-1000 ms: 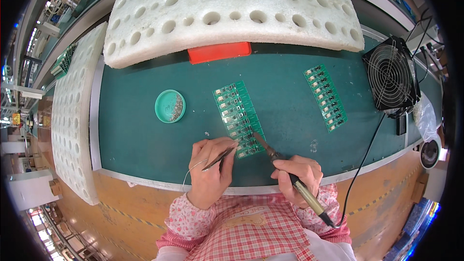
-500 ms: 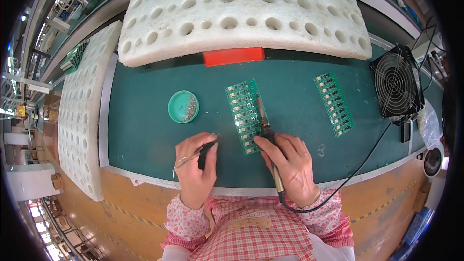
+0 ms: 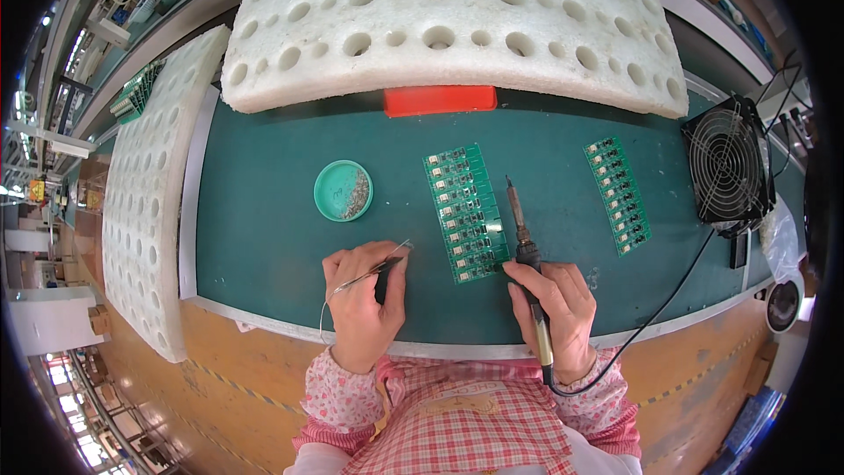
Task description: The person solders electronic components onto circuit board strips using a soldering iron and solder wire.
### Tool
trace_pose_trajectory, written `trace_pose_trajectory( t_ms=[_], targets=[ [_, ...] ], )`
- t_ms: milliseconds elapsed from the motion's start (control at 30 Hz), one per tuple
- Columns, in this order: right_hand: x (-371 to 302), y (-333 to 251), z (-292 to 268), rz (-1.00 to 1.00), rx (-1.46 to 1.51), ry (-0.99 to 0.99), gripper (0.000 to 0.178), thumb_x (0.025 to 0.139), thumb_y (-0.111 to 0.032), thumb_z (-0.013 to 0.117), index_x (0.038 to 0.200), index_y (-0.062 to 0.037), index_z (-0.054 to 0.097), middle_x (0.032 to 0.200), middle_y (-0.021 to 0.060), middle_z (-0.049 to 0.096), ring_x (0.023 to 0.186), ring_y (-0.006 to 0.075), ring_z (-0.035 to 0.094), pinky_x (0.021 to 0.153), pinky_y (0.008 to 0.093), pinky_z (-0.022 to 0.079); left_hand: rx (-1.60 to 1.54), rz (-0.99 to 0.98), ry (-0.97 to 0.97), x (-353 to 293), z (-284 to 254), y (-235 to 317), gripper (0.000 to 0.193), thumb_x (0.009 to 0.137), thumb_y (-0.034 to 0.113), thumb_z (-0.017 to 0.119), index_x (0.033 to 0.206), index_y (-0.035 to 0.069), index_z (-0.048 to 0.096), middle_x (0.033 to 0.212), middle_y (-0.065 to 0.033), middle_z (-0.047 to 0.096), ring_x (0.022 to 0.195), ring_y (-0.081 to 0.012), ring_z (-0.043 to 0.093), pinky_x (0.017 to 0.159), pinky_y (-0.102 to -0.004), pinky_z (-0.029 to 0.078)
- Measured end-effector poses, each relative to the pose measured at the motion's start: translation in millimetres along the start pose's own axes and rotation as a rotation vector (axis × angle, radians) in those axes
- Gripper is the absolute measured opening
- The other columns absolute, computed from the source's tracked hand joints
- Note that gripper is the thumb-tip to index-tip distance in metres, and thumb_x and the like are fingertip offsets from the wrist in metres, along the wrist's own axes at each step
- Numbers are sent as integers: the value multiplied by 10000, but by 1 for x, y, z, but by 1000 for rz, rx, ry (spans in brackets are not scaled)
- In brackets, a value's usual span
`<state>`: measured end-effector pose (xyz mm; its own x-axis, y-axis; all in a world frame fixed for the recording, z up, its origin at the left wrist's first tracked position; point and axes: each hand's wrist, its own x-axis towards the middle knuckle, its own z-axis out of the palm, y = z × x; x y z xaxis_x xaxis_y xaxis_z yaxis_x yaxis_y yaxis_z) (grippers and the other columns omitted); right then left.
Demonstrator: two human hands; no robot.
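Observation:
My right hand (image 3: 563,312) grips a soldering iron (image 3: 527,251) like a pen, its tip pointing away from me. The tip hovers just right of a green circuit board panel (image 3: 463,211), apart from it. Rows of small white and dark parts line that panel. My left hand (image 3: 362,321) is closed left of the panel's near end, holding slim tweezers (image 3: 383,267) and a thin silvery wire (image 3: 323,317) that curves down beside the hand. The tweezers' grip is partly hidden by the fingers. A round turquoise dish (image 3: 329,197) with small metallic bits lies beyond my left hand.
A second green panel (image 3: 618,198) lies to the right, near a black fan (image 3: 724,163). The iron's cord (image 3: 655,312) runs toward the fan. A large holed foam block (image 3: 457,62) spans the back, above a red bin (image 3: 440,100). Another foam slab (image 3: 145,211) stands left.
My right hand has moved right, taking the soldering iron from above the panel to beside it. My left hand keeps its hold. The whole view has shifted slightly.

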<state>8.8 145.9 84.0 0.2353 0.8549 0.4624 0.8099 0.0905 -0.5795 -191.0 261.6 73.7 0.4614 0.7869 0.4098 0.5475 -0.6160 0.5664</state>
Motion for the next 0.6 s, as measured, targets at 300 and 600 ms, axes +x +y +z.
trace_pose_trajectory(
  t_ms=[300, 600],
  targets=[
    [0, 0, 0, -13, 11, 3, 431, 713, 99, 763, 1111, -51, 689, 842, 116, 637, 728, 286, 606, 642, 368, 505, -5, -18, -19, 0, 1, 1, 158, 843, -20, 699, 980, 58, 685, 998, -58, 709, 883, -236, 647, 862, -365, 413],
    [1, -1, 0, 1, 3, 6, 437, 695, 79, 797, 1094, -79, 714, 843, 91, 610, 727, 254, 604, 627, 350, 524, -10, -15, -17, 0, 2, 2, 174, 835, -34, 700, 985, 52, 685, 1008, -62, 707, 869, -237, 640, 860, -366, 413]
  ],
)
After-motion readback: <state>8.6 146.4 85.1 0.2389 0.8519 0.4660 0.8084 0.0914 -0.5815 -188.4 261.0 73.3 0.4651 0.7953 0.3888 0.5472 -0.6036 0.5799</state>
